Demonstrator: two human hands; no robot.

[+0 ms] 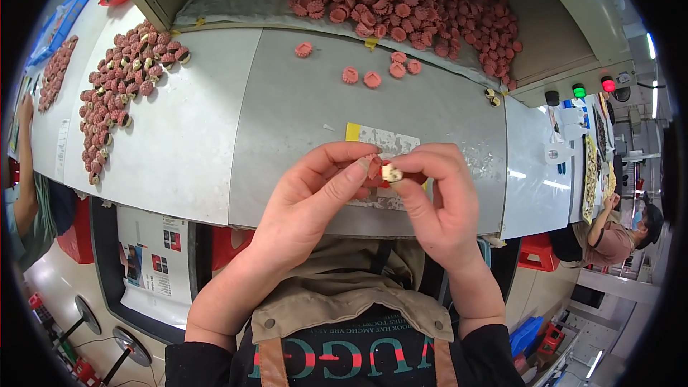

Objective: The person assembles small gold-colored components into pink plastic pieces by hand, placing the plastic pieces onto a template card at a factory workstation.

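Note:
Both my hands meet over the grey table, fingertips almost touching. Pinched in my left hand [304,197] is a small pink scalloped cup [373,165], partly covered by the fingers. Between the thumb and fingers of my right hand [446,204] is a small cream-and-dark piece [391,173], with something red showing beside it. Whether the two parts touch I cannot tell. Beneath the hands lies a worn white card with a yellow edge [387,139]. Beyond it, several loose pink cups [371,79] rest on the table.
A large heap of pink cups [401,11] fills the machine opening ahead. Pink pieces with cream and dark parts [118,89] lie piled at left. Lit buttons [579,91] sit on the machine's right post. Co-workers are at both sides, one [618,233] at far right.

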